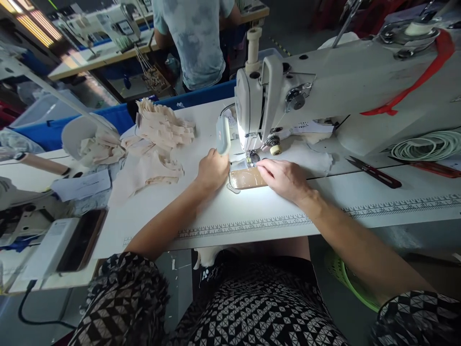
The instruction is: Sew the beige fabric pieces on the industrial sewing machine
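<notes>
My left hand (213, 170) is closed beside the needle area of a white sewing machine (248, 105). Directly above its knuckles is a pale blue-grey rounded lamp-like piece (223, 134); whether the fingers touch it I cannot tell. My right hand (286, 179) pinches thumb and forefinger together just right of the presser foot (249, 157). Whatever is between those fingertips is too small to make out. A worn tan metal plate (247, 179) lies below the presser foot, partly covered by the right hand. Pale thin fabric (309, 158) lies behind the right hand.
Stacked beige fabric pieces (162, 125) are on the left. Thread snips (374, 172) and coiled pale cord (428, 145) lie at right. A printed ruler (245, 226) runs along the table's front. A phone (82, 240) rests at far left. Another person (192, 43) sits beyond.
</notes>
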Demonstrator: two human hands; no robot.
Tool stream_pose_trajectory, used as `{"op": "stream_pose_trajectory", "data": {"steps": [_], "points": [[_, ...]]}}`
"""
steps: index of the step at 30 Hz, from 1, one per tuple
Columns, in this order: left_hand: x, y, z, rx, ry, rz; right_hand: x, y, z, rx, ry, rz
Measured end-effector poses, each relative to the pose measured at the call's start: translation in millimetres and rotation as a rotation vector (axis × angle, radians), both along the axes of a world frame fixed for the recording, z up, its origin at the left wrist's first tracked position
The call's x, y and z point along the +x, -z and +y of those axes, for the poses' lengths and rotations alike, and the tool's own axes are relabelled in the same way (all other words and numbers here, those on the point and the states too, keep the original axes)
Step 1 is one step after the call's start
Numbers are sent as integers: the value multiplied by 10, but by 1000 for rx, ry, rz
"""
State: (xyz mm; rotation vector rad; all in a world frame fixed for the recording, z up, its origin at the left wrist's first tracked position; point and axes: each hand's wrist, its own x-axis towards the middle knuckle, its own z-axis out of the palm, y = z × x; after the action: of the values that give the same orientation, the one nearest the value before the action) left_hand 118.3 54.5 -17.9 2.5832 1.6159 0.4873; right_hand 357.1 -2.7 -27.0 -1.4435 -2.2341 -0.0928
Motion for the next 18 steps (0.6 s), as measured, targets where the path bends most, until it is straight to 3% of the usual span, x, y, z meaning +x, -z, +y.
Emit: {"op": "stream_pose_trajectory", "data": {"steps": [4,8,11,14,18], "points": [[-84,-199,-32,-122,-53,-13,-167,-114,-69,-218,19,69],[-183,-375,-242,-226,65,-216,-371,-212,-110,-365,82,131],[-255,-435,-473,-207,122,-348,-547,-246,-92,-382,117,173],[-351,-443,-650,-205,80,-427,-669,-265,-50,-375,89,242],[-543,-436,-722,-398,-15,-617,-650,-270,-12,-328,-23,410]]}}
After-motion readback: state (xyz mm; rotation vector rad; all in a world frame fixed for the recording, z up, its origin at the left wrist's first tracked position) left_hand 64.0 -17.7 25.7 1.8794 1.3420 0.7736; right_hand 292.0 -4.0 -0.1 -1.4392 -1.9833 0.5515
